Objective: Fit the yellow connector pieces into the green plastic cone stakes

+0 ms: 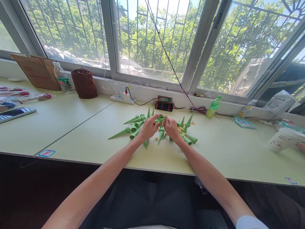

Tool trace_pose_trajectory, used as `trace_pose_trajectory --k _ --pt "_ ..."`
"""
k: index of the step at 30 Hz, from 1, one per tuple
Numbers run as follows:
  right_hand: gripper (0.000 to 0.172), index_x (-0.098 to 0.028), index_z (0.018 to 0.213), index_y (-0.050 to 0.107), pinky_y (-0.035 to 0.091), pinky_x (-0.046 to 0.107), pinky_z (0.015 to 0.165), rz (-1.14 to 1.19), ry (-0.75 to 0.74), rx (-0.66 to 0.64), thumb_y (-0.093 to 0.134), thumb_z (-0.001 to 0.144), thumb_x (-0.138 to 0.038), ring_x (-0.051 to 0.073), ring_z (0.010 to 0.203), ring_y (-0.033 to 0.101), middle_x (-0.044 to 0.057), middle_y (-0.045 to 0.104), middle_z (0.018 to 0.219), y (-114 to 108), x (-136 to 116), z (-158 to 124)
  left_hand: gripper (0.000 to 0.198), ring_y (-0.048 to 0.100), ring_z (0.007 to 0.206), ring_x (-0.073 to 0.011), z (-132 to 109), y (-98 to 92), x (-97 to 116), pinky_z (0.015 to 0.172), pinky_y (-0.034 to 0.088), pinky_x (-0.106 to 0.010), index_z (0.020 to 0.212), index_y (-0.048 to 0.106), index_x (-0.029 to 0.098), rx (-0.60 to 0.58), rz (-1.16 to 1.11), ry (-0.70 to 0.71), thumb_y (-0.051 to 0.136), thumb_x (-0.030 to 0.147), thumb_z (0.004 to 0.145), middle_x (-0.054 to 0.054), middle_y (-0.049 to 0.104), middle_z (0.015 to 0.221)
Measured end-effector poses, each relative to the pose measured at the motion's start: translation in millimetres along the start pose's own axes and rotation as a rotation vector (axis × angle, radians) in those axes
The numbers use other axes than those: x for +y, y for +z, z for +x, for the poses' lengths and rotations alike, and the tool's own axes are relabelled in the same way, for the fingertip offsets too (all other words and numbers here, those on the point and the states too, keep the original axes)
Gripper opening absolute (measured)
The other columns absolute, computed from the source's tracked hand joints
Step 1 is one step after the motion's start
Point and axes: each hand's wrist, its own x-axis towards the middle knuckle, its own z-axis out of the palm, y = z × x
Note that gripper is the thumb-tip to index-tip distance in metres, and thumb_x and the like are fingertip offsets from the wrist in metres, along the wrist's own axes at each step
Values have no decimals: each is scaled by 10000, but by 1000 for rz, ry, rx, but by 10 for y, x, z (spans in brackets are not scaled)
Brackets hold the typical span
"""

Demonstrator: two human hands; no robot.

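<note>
My left hand [148, 128] is closed round a green plastic watering spike [161, 118], its round open end facing up and its point downward. Against the right side of that spike's collar, my right hand [171, 128] pinches with thumb and forefinger; what sits between those fingertips is too small to make out. More green spikes [121, 132] lie to the left of my hands. Others [188, 122] are on the right, among a heap of small yellow valve pieces [181, 131]. One loose yellow piece [156, 138] rests on the table between my wrists.
Behind my hands a phone [164, 104] leans near the window ledge, beside a cable coil [198, 110] and a green bottle [215, 107]. A power strip [122, 98], brown bag [84, 83] and water bottle [63, 78] stand left. At far right is a white bag [286, 138].
</note>
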Motion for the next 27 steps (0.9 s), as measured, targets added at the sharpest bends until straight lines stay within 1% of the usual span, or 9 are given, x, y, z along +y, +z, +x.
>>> trace_pose_trajectory --k 4,9,13,19,22,24,27 --pt "576 -221 531 410 333 291 542 29 2 -4 277 977 -561 150 495 452 10 475 486 24 9 -7 357 488 557 -62 2 10 -18 548 441 -199 1208 562 232 31 1 30 561 222 851 -69 601 1149" --pt "551 -217 583 416 322 261 524 76 10 -26 256 967 -579 138 511 450 -6 460 496 65 5 -34 361 442 517 -58 5 9 -7 556 427 -210 1196 552 227 59 22 13 559 186 838 -55 594 1042" --pt "523 -211 629 422 312 249 527 87 -7 -43 260 966 -577 125 518 434 -15 471 542 74 -4 -46 373 401 483 -49 7 15 1 543 406 -212 1196 545 228 95 25 3 569 182 827 -39 592 996" --pt "481 -205 661 451 318 241 549 71 -45 -44 283 979 -525 125 540 432 -17 488 566 62 -16 -50 361 403 498 -45 17 23 -8 540 394 -197 1177 557 237 145 0 -18 585 192 820 -27 589 1007" --pt "458 -208 659 442 307 245 553 44 -43 -22 300 982 -501 128 545 422 -20 480 561 55 -21 -51 336 406 500 -44 19 19 -11 536 399 -196 1154 568 238 169 -1 -24 599 219 821 -27 587 1013" --pt "447 -209 652 429 297 249 555 26 -54 -5 307 985 -482 128 547 412 -21 474 563 51 -19 -50 334 415 501 -43 17 14 -5 535 405 -195 1152 568 238 167 3 -32 600 224 821 -29 586 1015" --pt "433 -210 655 418 288 252 557 5 -71 19 305 988 -462 126 551 396 -21 472 578 40 -9 -44 381 432 494 -36 13 5 20 535 416 -193 1185 545 239 136 -12 -40 608 215 810 -30 591 1021"
